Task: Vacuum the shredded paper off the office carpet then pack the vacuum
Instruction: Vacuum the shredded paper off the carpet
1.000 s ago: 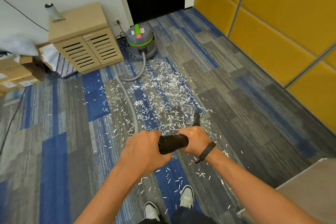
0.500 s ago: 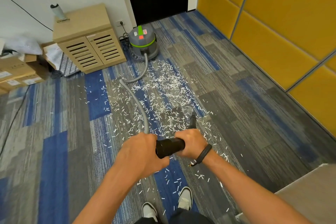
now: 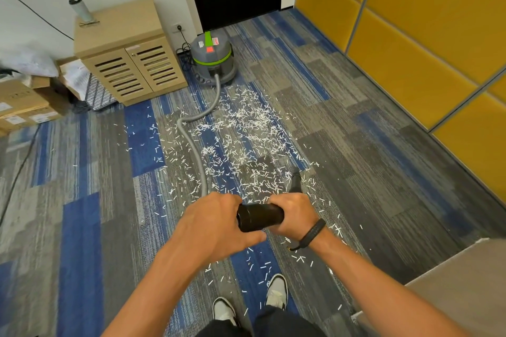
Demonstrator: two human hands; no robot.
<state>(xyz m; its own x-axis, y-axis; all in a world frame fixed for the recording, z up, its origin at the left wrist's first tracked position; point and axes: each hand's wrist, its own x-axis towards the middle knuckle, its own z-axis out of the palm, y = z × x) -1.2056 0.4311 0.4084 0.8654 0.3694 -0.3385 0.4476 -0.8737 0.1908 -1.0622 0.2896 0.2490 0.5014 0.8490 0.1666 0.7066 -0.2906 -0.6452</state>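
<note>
White shredded paper lies scattered over the blue and grey carpet, thickest in the middle. A grey and green canister vacuum stands by the black door. Its grey hose snakes across the paper toward me. Both hands grip the black wand handle: my left hand on its near end, my right hand further along. The wand's lower end points down at the carpet among the shreds; its nozzle is mostly hidden by my right hand.
A wooden louvred cabinet stands at the back left, with cardboard boxes beside it. Yellow padded wall panels run along the right. A grey desk corner juts in at the lower right. My shoes stand among stray shreds.
My hands and the wand have shifted slightly forward and to the right, and the hose has trailed along behind. The vacuum canister has stayed put.
</note>
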